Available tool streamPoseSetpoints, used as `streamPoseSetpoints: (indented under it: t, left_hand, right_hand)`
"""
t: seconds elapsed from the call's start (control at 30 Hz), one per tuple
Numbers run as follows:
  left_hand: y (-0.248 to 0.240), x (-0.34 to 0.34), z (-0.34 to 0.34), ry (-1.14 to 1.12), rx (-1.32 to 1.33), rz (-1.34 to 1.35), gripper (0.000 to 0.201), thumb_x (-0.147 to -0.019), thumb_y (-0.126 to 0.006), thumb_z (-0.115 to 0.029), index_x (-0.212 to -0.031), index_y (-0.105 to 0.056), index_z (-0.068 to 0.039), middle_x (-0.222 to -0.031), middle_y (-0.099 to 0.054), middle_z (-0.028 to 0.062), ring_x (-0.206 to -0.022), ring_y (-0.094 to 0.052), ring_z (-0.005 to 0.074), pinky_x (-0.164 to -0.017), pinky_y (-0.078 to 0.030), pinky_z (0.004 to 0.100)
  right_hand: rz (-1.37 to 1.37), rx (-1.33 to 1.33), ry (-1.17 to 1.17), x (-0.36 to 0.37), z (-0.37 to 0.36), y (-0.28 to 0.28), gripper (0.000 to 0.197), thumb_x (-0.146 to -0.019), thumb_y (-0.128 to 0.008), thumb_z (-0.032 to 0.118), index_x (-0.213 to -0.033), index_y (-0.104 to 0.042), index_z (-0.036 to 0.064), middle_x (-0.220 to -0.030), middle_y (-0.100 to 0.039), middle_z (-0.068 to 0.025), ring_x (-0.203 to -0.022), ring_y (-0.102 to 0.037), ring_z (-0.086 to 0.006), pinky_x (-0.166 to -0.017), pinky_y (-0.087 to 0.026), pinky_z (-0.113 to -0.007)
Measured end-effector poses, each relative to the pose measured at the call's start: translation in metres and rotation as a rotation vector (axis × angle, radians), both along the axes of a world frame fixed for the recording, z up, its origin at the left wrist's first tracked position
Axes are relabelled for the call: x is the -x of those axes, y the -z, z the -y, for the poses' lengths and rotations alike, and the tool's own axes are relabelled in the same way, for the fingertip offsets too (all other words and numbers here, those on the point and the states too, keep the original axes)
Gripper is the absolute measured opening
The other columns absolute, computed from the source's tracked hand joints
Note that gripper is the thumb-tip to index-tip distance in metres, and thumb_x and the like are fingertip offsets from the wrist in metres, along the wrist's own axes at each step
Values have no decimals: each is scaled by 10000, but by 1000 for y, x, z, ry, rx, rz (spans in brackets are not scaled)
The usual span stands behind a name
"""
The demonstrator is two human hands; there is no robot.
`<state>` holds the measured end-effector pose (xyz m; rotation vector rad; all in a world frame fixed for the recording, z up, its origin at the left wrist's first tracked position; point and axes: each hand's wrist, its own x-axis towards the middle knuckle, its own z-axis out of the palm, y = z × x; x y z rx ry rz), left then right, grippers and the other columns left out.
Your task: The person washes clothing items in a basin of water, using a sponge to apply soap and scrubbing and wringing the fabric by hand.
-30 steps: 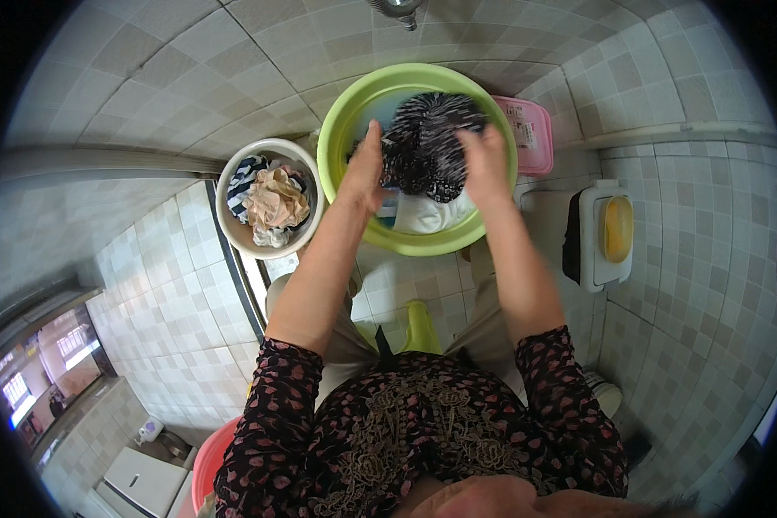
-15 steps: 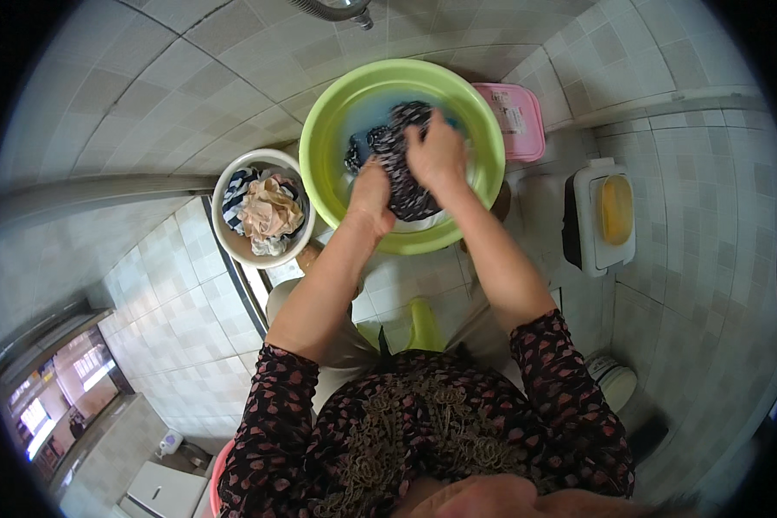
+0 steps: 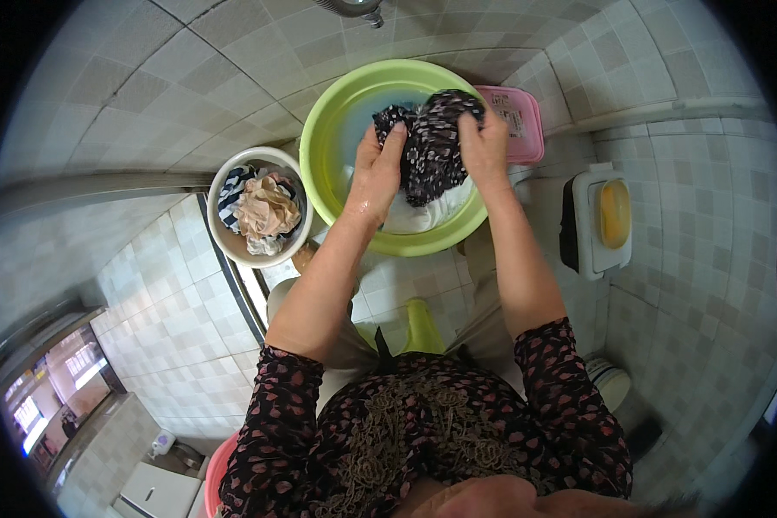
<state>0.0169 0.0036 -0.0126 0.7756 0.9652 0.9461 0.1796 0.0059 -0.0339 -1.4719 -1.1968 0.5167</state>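
A wet black garment with a small white pattern (image 3: 436, 160) is stretched between my two hands over a lime-green basin (image 3: 319, 186). My left hand (image 3: 378, 168) grips its left edge, thumb on top. On the other side my right hand (image 3: 485, 147) pinches the bunched upper right part. The cloth hangs down toward me in the middle. Bluish, cloudy water (image 3: 354, 121) shows behind it. Under the garment's lower end lies some white cloth (image 3: 445, 207), partly hidden.
Left of the basin stands a white bucket (image 3: 218, 224) of crumpled beige and striped clothes (image 3: 268, 207). A pink lidded box (image 3: 527, 129) sits at the basin's right. Farther right is a white container with a yellow top piece (image 3: 615, 216). Tiled walls (image 3: 250, 86) enclose the space.
The hands have moved apart, the right one outward to the right and the left one slightly up. The bunched garment is now raised and spread wider between them.
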Motion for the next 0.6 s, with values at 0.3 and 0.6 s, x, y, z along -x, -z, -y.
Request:
streamPoseSetpoints:
  t: [0.3,0.6]
  left_hand:
    - [-3,31,-16,-136,-253,2,198,-971,-476,-153,-1145,-502,-62,-999,-590,0,-848,-562,82,-706,-490,258]
    - [36,45,1,900,-467,-1187,388,-850,-577,-315,-1127,-569,-43,-971,-636,234,-963,-603,357,-826,-478,435]
  right_hand:
    - [130,-153,-22,-21,23,-41,209,-746,-567,46,-938,-626,-13,-801,-652,-131,-752,-650,-192,-691,-485,-302]
    - [557,749,-572,-37,27,7,425,-798,-617,195,-1184,-555,29,-1176,-585,-187,-1079,-563,-318,-909,-439,-378]
